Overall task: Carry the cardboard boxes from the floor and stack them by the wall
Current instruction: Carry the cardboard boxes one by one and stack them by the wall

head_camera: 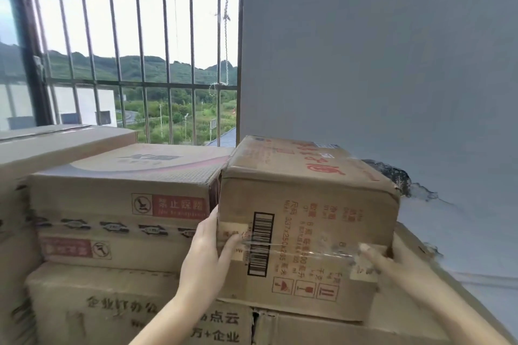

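A brown cardboard box (305, 221) with red print and a barcode sits on top of the stack, close to the grey wall (378, 50). My left hand (207, 249) lies flat against the box's near-left corner, thumb on the front face. My right hand (392, 263), blurred, touches the front face near the lower right corner with fingers extended. Under it lie larger boxes (322, 330). To its left stands a box with a red warning label (126, 190), touching its side.
More cardboard boxes (50, 148) are stacked at the left, up to the barred window (134, 45). A box with black characters (112, 311) forms the lower front row. The wall has cracked, peeling paint (406, 179) right of the top box.
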